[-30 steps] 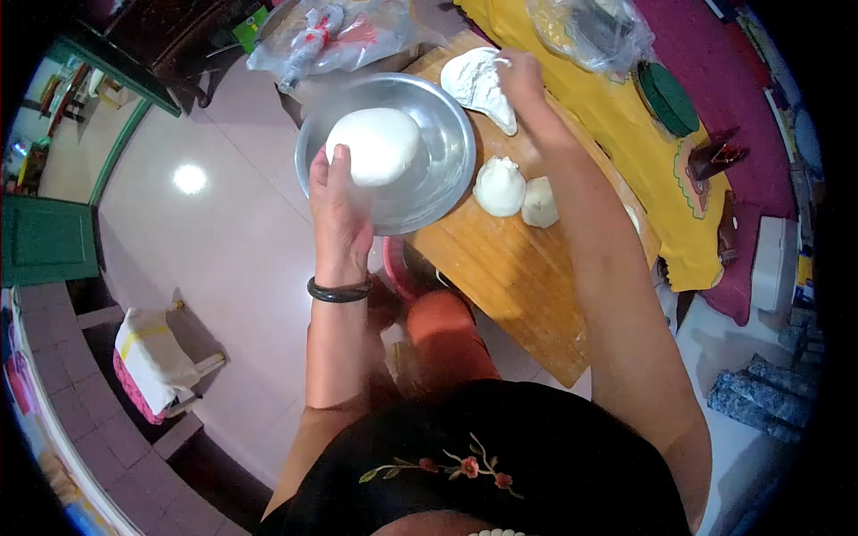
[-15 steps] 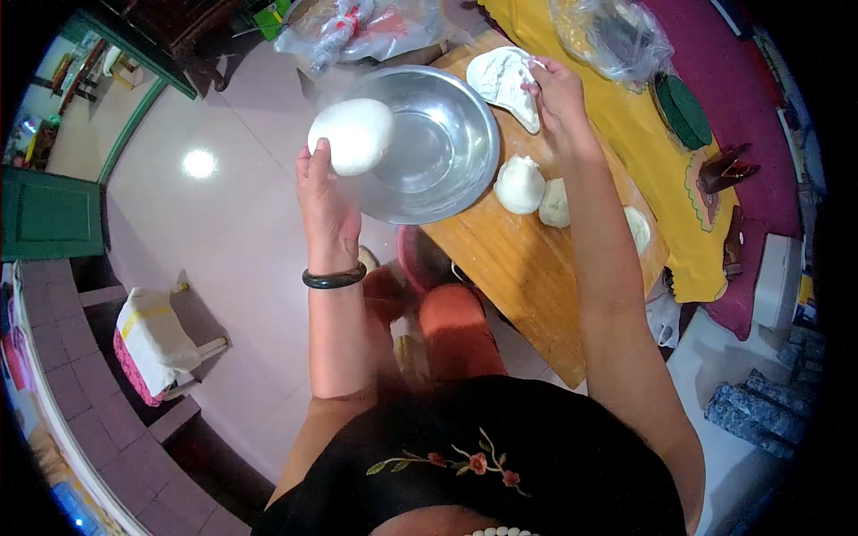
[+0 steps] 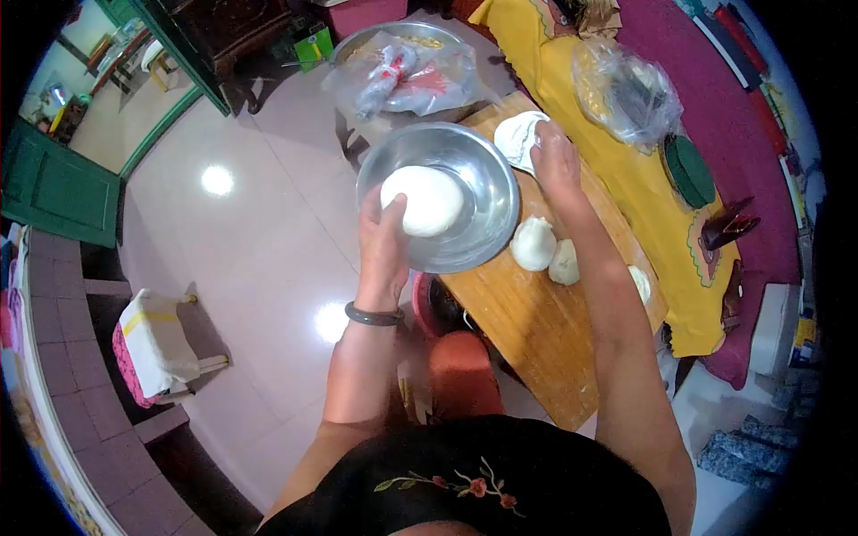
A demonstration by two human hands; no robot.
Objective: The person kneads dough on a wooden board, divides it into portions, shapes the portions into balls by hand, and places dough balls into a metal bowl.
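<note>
My left hand [image 3: 384,237] grips a large, smooth, rounded white lump [image 3: 427,198] that looks like dough. Its thumb is on the near side and the other fingers are hidden behind. It is held over the shiny metal basin [image 3: 487,219], which rests at the left edge of a wooden board [image 3: 500,308]. At the board's far end, my right hand [image 3: 556,159] has its fingers closed at the edge of a flat, floury white piece [image 3: 517,140], apparently dough. Two dough balls [image 3: 534,244] sit side by side near my right forearm. Another pale dough piece [image 3: 640,284] is partly hidden behind that forearm.
Beyond the basin stands a metal bowl [image 3: 438,37] with a plastic bag [image 3: 407,80] over it. A yellow cloth [image 3: 617,183] runs along the board's right, holding another plastic bag [image 3: 626,94], a green round object [image 3: 688,170] and a dark glass [image 3: 726,228]. A covered stool [image 3: 161,344] stands left.
My left hand has brought the white lump rightward and lower in view, over the basin. My right hand has lowered the flat white piece toward the board. The whole view has shifted.
</note>
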